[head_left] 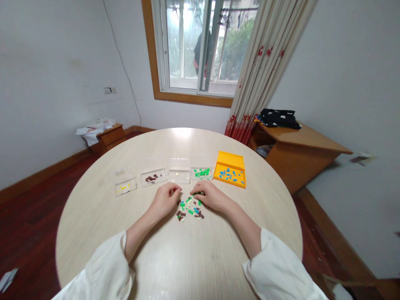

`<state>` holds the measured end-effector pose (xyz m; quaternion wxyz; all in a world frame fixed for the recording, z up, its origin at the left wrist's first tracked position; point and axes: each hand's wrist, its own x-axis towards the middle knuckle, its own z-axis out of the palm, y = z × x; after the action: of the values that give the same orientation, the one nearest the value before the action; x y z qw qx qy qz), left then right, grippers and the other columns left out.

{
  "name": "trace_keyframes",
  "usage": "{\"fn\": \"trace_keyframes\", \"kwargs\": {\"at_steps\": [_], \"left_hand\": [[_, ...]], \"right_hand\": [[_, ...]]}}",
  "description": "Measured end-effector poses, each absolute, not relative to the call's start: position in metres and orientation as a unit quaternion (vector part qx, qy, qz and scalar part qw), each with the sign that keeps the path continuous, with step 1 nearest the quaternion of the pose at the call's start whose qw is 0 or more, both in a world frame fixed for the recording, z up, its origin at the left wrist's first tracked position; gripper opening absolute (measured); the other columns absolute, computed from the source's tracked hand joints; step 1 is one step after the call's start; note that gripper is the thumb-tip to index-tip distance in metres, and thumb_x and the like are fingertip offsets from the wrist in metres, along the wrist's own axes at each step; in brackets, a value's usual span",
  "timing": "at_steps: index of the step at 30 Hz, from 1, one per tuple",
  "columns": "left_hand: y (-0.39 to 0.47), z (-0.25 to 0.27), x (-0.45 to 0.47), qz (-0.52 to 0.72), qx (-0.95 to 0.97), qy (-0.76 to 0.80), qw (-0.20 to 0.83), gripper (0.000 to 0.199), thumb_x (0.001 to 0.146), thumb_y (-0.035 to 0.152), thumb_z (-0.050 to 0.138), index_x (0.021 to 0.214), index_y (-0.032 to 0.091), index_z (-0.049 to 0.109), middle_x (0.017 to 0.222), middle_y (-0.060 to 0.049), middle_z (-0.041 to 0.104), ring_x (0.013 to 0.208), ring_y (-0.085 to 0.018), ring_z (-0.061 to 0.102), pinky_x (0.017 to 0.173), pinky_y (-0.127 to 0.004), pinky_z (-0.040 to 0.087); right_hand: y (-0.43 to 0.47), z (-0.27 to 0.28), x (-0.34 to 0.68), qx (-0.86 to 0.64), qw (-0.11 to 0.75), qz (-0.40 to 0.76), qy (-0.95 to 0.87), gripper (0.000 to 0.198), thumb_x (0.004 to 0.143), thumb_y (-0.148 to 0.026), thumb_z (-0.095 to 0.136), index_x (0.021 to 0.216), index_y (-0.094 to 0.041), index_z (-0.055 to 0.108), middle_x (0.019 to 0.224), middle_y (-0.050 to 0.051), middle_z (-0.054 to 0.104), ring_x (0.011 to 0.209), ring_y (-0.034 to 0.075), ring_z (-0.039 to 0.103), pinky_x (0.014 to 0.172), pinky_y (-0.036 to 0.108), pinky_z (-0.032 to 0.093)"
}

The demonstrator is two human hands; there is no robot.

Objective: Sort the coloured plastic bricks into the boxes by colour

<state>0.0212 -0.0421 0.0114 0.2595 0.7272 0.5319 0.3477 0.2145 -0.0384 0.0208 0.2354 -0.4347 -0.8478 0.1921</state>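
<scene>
A loose pile of small toy building bricks (190, 211) in green, brown, cream and blue lies on the table in front of me. My left hand (166, 196) is at the pile's left edge, thumb and forefinger pinched together; whatever may be between them is too small to make out. Over the pile's upper right, my right hand (210, 196) has its fingers curled down and closed among the bricks. Green and dark pieces show by its fingertips, but what it grips is hidden. Just beyond my hands stand a clear box of green bricks (192, 178) and a clear box with a few cream bricks (178, 182).
Farther left are a clear box of brown bricks (143, 183) and a clear box of yellow bricks (116, 193). An open orange box (230, 159) with blue bricks stands right. The round table (187, 262) has a desk (308, 137) beyond its right edge.
</scene>
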Motion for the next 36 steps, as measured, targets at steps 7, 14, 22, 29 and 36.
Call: {"fn": "trace_keyframes", "kwargs": {"at_steps": [7,14,22,29,36], "left_hand": [[-0.043,0.012,0.022,0.376,0.710,0.523,0.284,0.023,0.071,0.029,0.048,0.068,0.016,0.066,0.066,-0.004,0.064,0.061,-0.016,0.051,0.061,-0.027,0.037],[-0.043,0.011,0.022,0.385,0.704,0.524,0.285,0.022,0.071,0.030,0.050,0.068,0.015,0.066,0.068,-0.005,0.065,0.061,-0.016,0.052,0.061,-0.028,0.038],[-0.044,0.018,0.027,0.449,0.526,0.468,0.550,0.013,0.070,0.023,0.061,0.074,0.011,0.065,0.065,-0.005,0.066,0.065,-0.015,0.062,0.071,-0.030,0.050],[-0.051,0.026,0.026,0.394,0.348,0.356,0.773,0.022,0.076,0.010,0.057,0.097,0.006,0.066,0.089,-0.015,0.071,0.082,-0.017,0.067,0.089,-0.031,0.050],[-0.049,0.022,0.026,0.394,0.335,0.339,0.786,0.024,0.076,0.002,0.052,0.094,0.005,0.069,0.092,-0.015,0.070,0.081,-0.015,0.067,0.090,-0.028,0.050]], "right_hand": [[-0.038,0.017,0.212,-0.439,0.234,0.167,-0.851,0.013,0.076,-0.006,0.061,0.075,-0.016,0.070,0.078,0.005,0.067,0.080,0.017,0.059,0.080,0.030,0.042],[-0.040,0.014,0.209,-0.438,0.248,0.155,-0.850,0.011,0.077,-0.006,0.060,0.075,-0.016,0.066,0.080,0.006,0.065,0.084,0.018,0.057,0.081,0.034,0.040],[-0.043,0.023,0.206,-0.430,0.322,0.143,-0.831,0.011,0.079,-0.006,0.056,0.080,-0.015,0.062,0.083,0.005,0.062,0.086,0.018,0.054,0.082,0.033,0.040],[-0.052,0.029,0.195,-0.379,0.398,0.150,-0.822,0.016,0.081,-0.006,0.052,0.083,-0.018,0.062,0.086,0.005,0.062,0.087,0.017,0.054,0.081,0.031,0.042],[-0.055,0.028,0.192,-0.363,0.393,0.182,-0.825,0.019,0.081,-0.009,0.055,0.092,-0.020,0.065,0.088,0.004,0.065,0.089,0.017,0.055,0.083,0.033,0.043]]}}
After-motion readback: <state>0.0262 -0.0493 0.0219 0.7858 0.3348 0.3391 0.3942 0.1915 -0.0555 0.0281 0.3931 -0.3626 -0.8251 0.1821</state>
